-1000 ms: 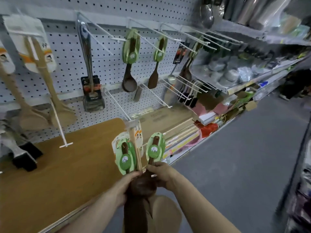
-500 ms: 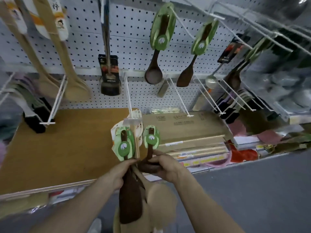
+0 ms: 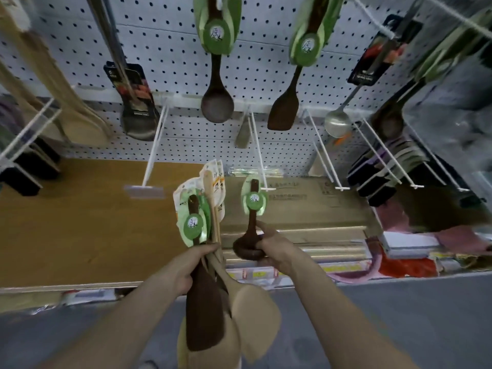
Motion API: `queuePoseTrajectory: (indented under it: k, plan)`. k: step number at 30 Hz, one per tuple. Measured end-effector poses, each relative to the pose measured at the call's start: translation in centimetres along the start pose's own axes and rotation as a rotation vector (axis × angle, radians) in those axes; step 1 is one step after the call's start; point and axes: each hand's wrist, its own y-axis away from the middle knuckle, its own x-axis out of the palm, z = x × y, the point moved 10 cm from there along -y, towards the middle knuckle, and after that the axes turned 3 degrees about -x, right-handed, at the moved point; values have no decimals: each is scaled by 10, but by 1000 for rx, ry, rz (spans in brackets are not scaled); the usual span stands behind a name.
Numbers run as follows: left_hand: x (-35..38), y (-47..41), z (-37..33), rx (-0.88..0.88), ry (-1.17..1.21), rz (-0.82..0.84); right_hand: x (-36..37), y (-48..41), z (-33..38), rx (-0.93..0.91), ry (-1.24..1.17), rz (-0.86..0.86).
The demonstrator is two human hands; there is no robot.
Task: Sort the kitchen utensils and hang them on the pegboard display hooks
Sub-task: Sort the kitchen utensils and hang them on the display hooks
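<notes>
Head view, looking down past my forearms: my left hand (image 3: 183,265) is closed around a bundle of utensils (image 3: 213,310), handles up and heads hanging down toward the grey floor (image 3: 399,315). The bundle has one dark brown spatula in front and pale wooden turners behind it, with green and white-orange card labels fanned out above my fist. The green card carries a round badge with a white brush-style character I cannot read clearly.

My right hand (image 3: 277,249) is wrapped around the bowl of a dark wooden spoon (image 3: 250,235), holding it upright just right of the bundle, its green label (image 3: 254,199) near the tip of a white hook (image 3: 257,147).

Beyond my hands lies the wooden shelf (image 3: 80,222), bare on the left, with flat cardboard boxes (image 3: 306,206) on the right; their print is too blurred to read.

Farther back, on the white pegboard (image 3: 173,49), hang a matching dark spoon (image 3: 217,102) and a dark spatula (image 3: 283,110) with the same green cards, a black-carded steel turner (image 3: 133,102), a steel ladle (image 3: 338,123), and pale wooden turners (image 3: 66,102) at far left.
</notes>
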Motion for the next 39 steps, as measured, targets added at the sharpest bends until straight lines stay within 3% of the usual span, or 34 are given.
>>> queuePoseTrajectory:
  k: [7,14,19,21,25,27,28,30,33,39]
  plan:
    - [15,-36,-30,18,5,-43,-65,-59,-1,37,36,-140]
    - [6,-64,-45,55,32,-52,-108,-135,-15,9,-151,-346]
    - [-2,-67,-47,48,60,-58,-92,-160,-62,89,-319,-410]
    - [-2,-67,-49,45,65,-43,-90,-160,-63,49,-198,-446]
    - [-5,-70,-47,28,84,-27,-90,-148,-29,-54,453,-576]
    - [-6,-72,-44,17,89,-17,-68,-139,-2,-185,462,-494]
    - [-6,-73,-42,12,93,-15,-50,-134,7,-207,388,-375]
    - [-5,-72,-39,5,93,-7,-3,-117,8,-127,232,-40]
    - [-5,-70,-37,7,94,26,47,-81,8,-81,329,278]
    - [-24,-63,-26,-2,86,52,72,-62,10,-189,454,234]
